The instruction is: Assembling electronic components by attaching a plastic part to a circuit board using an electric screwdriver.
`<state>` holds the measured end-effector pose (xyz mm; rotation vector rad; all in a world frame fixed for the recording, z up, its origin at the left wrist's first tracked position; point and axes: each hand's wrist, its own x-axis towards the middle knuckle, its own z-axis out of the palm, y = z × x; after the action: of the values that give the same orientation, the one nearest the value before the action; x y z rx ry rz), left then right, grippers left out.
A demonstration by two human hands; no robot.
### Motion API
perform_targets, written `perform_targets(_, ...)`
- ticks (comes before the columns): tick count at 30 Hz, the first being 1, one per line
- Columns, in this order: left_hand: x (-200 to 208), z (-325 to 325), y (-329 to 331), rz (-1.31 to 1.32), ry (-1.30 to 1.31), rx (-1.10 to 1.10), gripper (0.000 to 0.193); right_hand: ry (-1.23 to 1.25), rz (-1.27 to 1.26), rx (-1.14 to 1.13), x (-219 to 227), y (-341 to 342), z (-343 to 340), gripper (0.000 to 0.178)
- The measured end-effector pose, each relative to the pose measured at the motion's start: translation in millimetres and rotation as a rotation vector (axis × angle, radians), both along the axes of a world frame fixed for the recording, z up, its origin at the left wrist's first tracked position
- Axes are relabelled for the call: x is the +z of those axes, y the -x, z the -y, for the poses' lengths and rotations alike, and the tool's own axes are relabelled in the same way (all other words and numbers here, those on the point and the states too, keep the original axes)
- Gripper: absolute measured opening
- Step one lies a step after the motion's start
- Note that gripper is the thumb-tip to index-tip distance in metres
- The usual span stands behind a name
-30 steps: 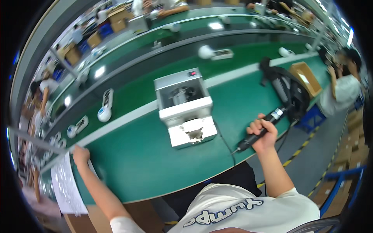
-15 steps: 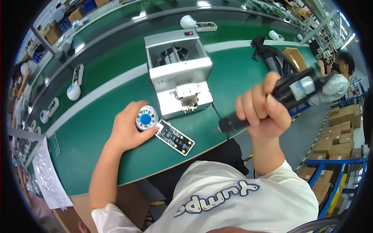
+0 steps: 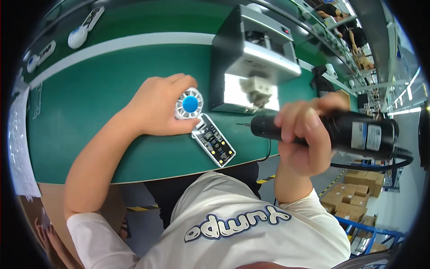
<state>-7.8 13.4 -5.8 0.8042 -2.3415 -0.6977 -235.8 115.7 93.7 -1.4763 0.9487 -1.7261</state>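
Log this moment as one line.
left hand: holding white device; right hand: gripping black power screwdriver, bit apart from device; device: circuit board exposed; green bench: silver machine

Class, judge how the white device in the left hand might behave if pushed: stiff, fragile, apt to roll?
The white device looks stiff, its flat section straight-edged. The bare circuit board suggests fragility if pressed. Its rounded head could rock, though the flat section probably resists rolling.

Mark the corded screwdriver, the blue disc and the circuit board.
Corded screwdriver [image 3: 341, 131], head view: black body behind the fingers [image 3: 319, 134].
Blue disc [image 3: 190, 104], head view: centre of its face.
Circuit board [image 3: 216, 142], head view: middle of its face.
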Motion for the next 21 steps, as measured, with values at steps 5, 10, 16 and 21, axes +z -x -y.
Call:
perform_targets(5,-3.7,1.7,-1.1,-0.015,-0.002,-0.010,0.049,0.032,0.113,0.137,-17.2,-16.8,4.2,0.035)
perform_targets(10,-3.0,1.0,-1.4,0.008,-0.014,-0.018,0.051,-0.025,0.058,0.101,-24.1,-26.8,10.4,0.034)
perform_targets(16,-3.5,0.2,-1.7,0.016,-0.008,-0.023,0.051,-0.044,0.061,0.089,-25.7,-27.5,12.7,0.030)
perform_targets(21,-4.1,1.4,-0.6,0.000,-0.007,-0.021,0.051,-0.058,0.044,0.086,-25.1,-31.0,14.6,0.027)
